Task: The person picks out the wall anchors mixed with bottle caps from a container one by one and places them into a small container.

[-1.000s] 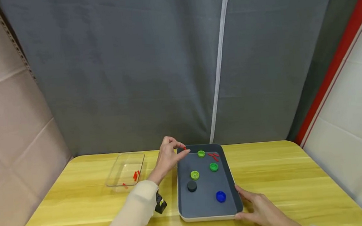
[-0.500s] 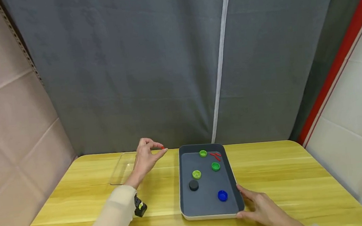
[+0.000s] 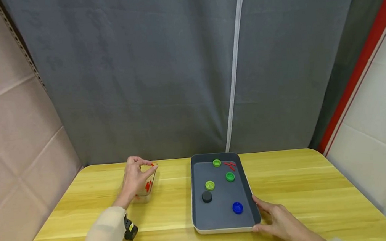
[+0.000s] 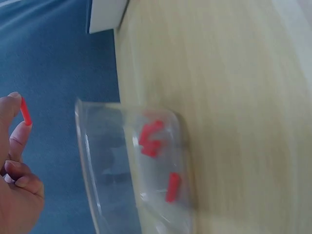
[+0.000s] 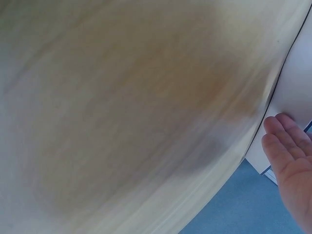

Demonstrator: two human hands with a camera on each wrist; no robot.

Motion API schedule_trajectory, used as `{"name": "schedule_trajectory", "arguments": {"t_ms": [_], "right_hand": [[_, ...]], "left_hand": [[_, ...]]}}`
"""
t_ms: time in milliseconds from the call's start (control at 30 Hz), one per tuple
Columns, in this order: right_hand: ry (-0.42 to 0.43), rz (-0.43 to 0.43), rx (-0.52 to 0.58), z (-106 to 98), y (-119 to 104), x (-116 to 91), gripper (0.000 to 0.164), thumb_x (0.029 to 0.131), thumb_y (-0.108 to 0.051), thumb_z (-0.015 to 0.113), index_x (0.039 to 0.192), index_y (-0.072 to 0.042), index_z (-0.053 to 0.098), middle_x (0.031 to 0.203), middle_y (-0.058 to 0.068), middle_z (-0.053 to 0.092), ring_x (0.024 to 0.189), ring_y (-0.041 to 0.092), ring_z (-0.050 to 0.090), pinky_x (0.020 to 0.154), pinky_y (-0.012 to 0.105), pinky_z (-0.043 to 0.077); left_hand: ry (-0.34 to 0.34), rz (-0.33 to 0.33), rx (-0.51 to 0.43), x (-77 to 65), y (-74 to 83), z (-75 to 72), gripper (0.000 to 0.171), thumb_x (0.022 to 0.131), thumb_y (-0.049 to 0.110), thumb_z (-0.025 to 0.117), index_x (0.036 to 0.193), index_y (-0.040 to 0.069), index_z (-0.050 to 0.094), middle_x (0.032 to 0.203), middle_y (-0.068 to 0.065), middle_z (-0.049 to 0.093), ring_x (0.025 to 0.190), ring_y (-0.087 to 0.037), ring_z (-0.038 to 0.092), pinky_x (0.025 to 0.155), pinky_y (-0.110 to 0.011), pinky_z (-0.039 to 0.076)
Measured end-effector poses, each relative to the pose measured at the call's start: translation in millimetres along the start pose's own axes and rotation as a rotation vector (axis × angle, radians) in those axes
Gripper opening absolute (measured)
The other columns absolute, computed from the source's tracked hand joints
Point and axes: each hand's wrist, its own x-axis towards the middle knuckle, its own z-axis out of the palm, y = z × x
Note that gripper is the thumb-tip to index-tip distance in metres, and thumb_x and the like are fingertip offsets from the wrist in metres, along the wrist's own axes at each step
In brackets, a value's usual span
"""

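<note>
My left hand (image 3: 134, 179) pinches a small red stick (image 4: 26, 111) between thumb and index finger, raised over the clear plastic box (image 4: 100, 156). Inside that box lie several more red sticks (image 4: 173, 187); the hand covers much of the box in the head view. At the right, my right hand (image 3: 279, 220) touches the near right corner of a grey tray (image 3: 219, 223), fingers straight along its white outer side (image 5: 294, 92). On the tray, red sticks (image 3: 230, 165) lie loose near a light green bottle cap (image 3: 216, 163) and a green cap (image 3: 230, 176).
Also on the tray are a yellow-green cap (image 3: 210, 185), a black cap (image 3: 206, 196) and a blue cap (image 3: 237, 208). A wooden-topped table (image 3: 173, 210) bears tray and box. Behind it hangs a grey curtain (image 3: 141, 83).
My left hand has moved left from above the tray's far left corner to over the clear box, still pinching a red stick. My right hand stays at the tray.
</note>
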Motion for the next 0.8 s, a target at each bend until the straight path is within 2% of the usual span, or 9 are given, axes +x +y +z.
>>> {"name": "schedule_trajectory", "arguments": {"t_ms": [433,667,800], "right_hand": [[-0.001,-0.001,-0.002,-1,1,0,0.097,0.071,-0.054,0.072,0.140,0.005,0.037,0.137,0.022,0.047,0.120,0.032,0.053,0.093,0.045,0.043],[0.004,-0.055,0.008,-2,1,-1,0.093,0.075,-0.051,0.071,0.139,0.009,0.037,0.136,0.025,0.047,0.118,0.034,0.054,0.089,0.042,0.047],[0.005,-0.055,0.013,-2,1,-1,0.093,0.075,-0.049,0.071,0.139,0.009,0.037,0.136,0.025,0.047,0.117,0.034,0.054,0.089,0.042,0.047]], "left_hand": [[0.011,-0.008,0.081,-10.2,-19.6,-5.4,0.021,0.078,0.018,0.077,0.085,-0.001,0.071,0.099,-0.016,0.049,0.092,-0.029,0.046,0.073,-0.038,0.039],[-0.069,-0.066,0.160,-13.1,-28.3,-6.5,0.022,0.081,0.020,0.074,0.086,-0.001,0.071,0.102,-0.017,0.048,0.090,-0.028,0.045,0.071,-0.038,0.040],[-0.133,-0.122,0.168,-14.1,-29.6,-6.7,0.025,0.082,0.019,0.072,0.092,-0.003,0.070,0.105,-0.019,0.046,0.087,-0.027,0.045,0.070,-0.038,0.041]]}}
